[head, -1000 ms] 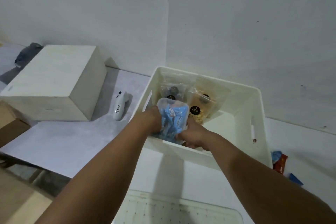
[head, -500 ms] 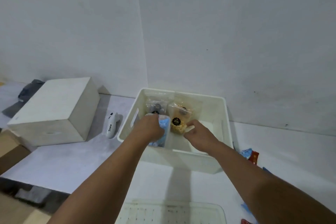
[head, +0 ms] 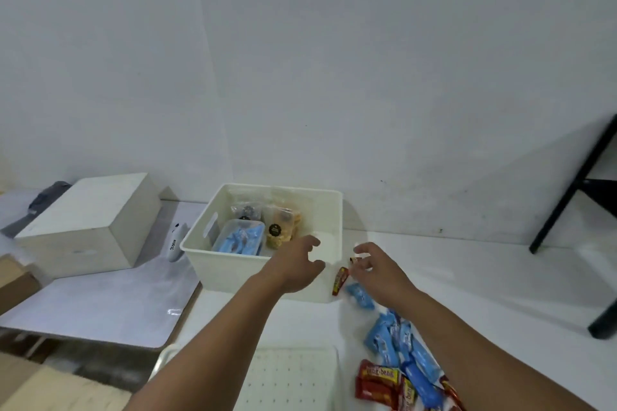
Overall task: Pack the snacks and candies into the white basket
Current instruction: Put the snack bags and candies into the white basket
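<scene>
The white basket [head: 207,262] stands on the table and holds a clear tub of blue candies [head: 238,238], a pouch of yellow snacks [head: 280,230] and a dark pouch [head: 246,208]. My left hand [head: 293,265] hovers in front of the basket's near right corner, fingers loosely curled, holding nothing. My right hand [head: 377,267] is just right of the basket, empty, fingers relaxed above a red bar [head: 340,280] and a blue wrapper [head: 359,295]. More blue wrappers [head: 400,344] and red bars [head: 379,380] lie near my right forearm.
A white perforated tray [head: 287,377] sits at the near edge. A pale box [head: 90,223] and a small white device [head: 175,242] lie left of the basket. Black stand legs [head: 574,183] are at the far right. A cardboard box [head: 13,280] is at the left edge.
Both hands have let go of the tub of blue candies, which now lies in the basket, and have drawn back to the right. The view has tilted up and pulled away.
</scene>
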